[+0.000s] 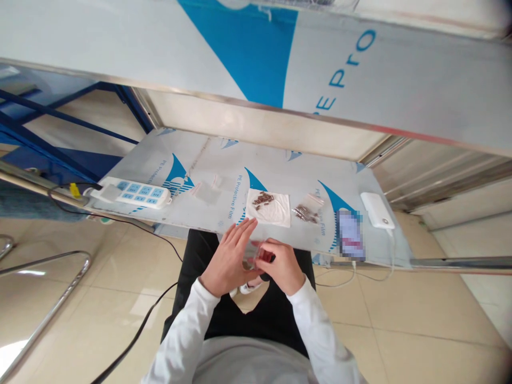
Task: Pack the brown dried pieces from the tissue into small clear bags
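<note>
My right hand (280,264) is closed in a pinch on a small clear plastic bag (252,256) with a reddish edge, just off the front edge of the shelf. My left hand (232,256) is beside it, fingers stretched out towards the shelf and thumb reaching to the bag's lower side. Just beyond both hands lies a white cloth (276,213) bearing a heap of small dark brown pieces (263,199). To its right rests a clear zip bag (308,209) filled with similar dark pieces. The bag's contents between my hands are hard to make out.
Flat clear zip bags (206,191) lie left of the cloth. A white power strip (134,193) stands at the left end. At right are a phone (351,236), blurred out, and a white power bank (376,209) with cables. An upper shelf (160,48) overhangs the back.
</note>
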A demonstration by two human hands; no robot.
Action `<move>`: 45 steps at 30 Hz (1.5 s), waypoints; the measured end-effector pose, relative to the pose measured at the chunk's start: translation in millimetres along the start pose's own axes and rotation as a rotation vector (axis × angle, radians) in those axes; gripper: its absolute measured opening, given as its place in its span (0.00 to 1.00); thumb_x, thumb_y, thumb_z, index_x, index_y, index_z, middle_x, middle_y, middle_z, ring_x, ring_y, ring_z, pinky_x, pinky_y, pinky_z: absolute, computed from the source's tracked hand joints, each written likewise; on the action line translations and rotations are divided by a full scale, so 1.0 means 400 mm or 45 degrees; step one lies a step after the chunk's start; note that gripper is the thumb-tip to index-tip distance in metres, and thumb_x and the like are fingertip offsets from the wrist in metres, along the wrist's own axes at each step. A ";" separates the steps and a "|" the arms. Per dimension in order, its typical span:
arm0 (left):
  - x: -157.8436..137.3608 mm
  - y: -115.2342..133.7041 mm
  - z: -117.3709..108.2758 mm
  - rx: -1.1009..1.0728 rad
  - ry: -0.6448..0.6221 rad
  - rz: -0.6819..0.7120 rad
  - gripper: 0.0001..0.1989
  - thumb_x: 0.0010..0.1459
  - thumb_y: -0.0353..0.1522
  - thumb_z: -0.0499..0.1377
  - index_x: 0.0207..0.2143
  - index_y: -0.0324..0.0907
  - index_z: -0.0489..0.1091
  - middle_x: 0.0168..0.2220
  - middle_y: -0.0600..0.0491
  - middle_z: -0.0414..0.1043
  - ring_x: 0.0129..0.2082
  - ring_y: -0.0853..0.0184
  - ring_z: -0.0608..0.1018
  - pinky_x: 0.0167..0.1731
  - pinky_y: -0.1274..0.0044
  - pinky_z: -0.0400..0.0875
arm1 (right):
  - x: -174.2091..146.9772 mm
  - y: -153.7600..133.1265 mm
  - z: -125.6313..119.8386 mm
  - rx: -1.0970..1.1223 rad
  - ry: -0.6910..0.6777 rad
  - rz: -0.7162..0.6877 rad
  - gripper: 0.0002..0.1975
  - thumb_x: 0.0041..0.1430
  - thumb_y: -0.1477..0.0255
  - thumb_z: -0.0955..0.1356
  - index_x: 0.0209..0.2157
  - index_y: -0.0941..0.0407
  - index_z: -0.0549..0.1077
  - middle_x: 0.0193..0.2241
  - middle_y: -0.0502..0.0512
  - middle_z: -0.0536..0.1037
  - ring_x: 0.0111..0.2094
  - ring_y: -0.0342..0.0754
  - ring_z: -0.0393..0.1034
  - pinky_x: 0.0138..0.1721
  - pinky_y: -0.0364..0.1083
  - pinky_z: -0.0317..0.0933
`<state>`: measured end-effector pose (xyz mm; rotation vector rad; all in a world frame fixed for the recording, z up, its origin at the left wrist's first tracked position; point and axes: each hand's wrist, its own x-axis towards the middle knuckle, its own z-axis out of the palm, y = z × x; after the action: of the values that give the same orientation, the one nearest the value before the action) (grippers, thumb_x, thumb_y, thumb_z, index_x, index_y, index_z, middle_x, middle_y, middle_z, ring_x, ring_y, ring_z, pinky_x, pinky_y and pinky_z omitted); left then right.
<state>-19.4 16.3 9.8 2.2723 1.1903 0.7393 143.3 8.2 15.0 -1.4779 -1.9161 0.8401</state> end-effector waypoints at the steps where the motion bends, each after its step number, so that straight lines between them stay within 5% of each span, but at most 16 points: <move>1: 0.002 0.000 0.003 -0.026 -0.053 0.032 0.44 0.43 0.32 0.65 0.62 0.42 0.50 0.61 0.43 0.59 0.62 0.54 0.60 0.61 0.61 0.52 | -0.003 -0.004 -0.007 0.001 -0.047 -0.017 0.06 0.46 0.80 0.71 0.28 0.57 0.78 0.20 0.47 0.70 0.22 0.42 0.64 0.26 0.40 0.60; 5: -0.001 0.006 0.026 -0.129 -0.113 0.001 0.29 0.44 0.30 0.64 0.51 0.44 0.63 0.47 0.47 0.72 0.50 0.58 0.73 0.53 0.65 0.64 | -0.009 -0.013 -0.027 -0.014 -0.171 -0.067 0.08 0.48 0.80 0.69 0.19 0.57 0.74 0.18 0.46 0.70 0.21 0.40 0.62 0.25 0.39 0.57; 9: -0.017 -0.009 0.047 -0.099 0.014 -0.165 0.17 0.49 0.36 0.64 0.43 0.44 0.68 0.38 0.49 0.75 0.39 0.60 0.77 0.41 0.70 0.71 | 0.024 0.019 -0.028 -0.007 -0.164 -0.114 0.08 0.53 0.78 0.67 0.27 0.55 0.78 0.21 0.47 0.73 0.22 0.41 0.65 0.27 0.40 0.59; 13: -0.037 -0.039 0.055 -0.177 0.158 -0.374 0.15 0.50 0.43 0.63 0.38 0.45 0.70 0.32 0.52 0.77 0.33 0.63 0.79 0.35 0.75 0.72 | 0.146 0.124 -0.007 -0.141 0.076 -0.060 0.09 0.55 0.76 0.66 0.35 0.57 0.78 0.29 0.53 0.77 0.25 0.42 0.69 0.30 0.42 0.64; 18: -0.060 -0.045 0.053 -0.469 0.189 -0.523 0.15 0.50 0.43 0.63 0.36 0.44 0.70 0.30 0.54 0.77 0.31 0.67 0.79 0.33 0.78 0.72 | 0.301 0.246 0.030 -0.357 0.031 -0.086 0.14 0.48 0.84 0.67 0.35 0.58 0.79 0.37 0.58 0.77 0.39 0.49 0.71 0.47 0.49 0.64; 26: -0.062 -0.044 0.065 -0.779 0.181 -0.534 0.19 0.44 0.40 0.68 0.34 0.42 0.64 0.27 0.55 0.74 0.27 0.69 0.76 0.30 0.78 0.71 | 0.333 0.285 0.078 -0.429 -0.041 -0.130 0.10 0.51 0.83 0.67 0.26 0.56 0.78 0.30 0.56 0.76 0.38 0.49 0.70 0.43 0.46 0.65; 30: -0.046 -0.049 0.072 -0.717 0.224 -0.539 0.19 0.44 0.39 0.67 0.34 0.43 0.63 0.27 0.56 0.73 0.27 0.69 0.76 0.31 0.77 0.71 | 0.324 0.251 0.064 -0.404 0.056 -0.094 0.08 0.53 0.80 0.67 0.28 0.55 0.78 0.29 0.55 0.77 0.35 0.47 0.71 0.39 0.44 0.66; 35: -0.016 -0.044 0.064 -0.593 0.338 -0.530 0.12 0.49 0.36 0.63 0.32 0.43 0.64 0.30 0.55 0.73 0.30 0.68 0.76 0.34 0.78 0.70 | 0.183 0.078 0.005 -0.165 0.174 -0.098 0.10 0.58 0.69 0.66 0.41 0.54 0.75 0.35 0.53 0.79 0.28 0.43 0.71 0.32 0.43 0.67; 40: 0.006 -0.017 0.067 -0.617 0.352 -0.481 0.09 0.48 0.31 0.61 0.33 0.43 0.64 0.28 0.57 0.72 0.26 0.70 0.74 0.30 0.80 0.68 | 0.041 -0.063 -0.016 -0.133 -0.024 -0.177 0.06 0.57 0.69 0.69 0.36 0.52 0.76 0.29 0.52 0.79 0.32 0.47 0.73 0.34 0.45 0.67; 45: 0.003 -0.013 0.077 -0.631 0.393 -0.470 0.10 0.47 0.29 0.60 0.33 0.43 0.63 0.27 0.57 0.71 0.26 0.70 0.74 0.30 0.80 0.68 | 0.048 -0.051 -0.024 -0.101 -0.138 -0.308 0.09 0.60 0.68 0.66 0.38 0.52 0.78 0.31 0.53 0.80 0.34 0.47 0.72 0.37 0.45 0.66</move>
<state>-2.0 15.1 -16.0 1.5215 1.3320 1.1149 133.8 24.1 37.9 -1.2330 -2.1782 0.7536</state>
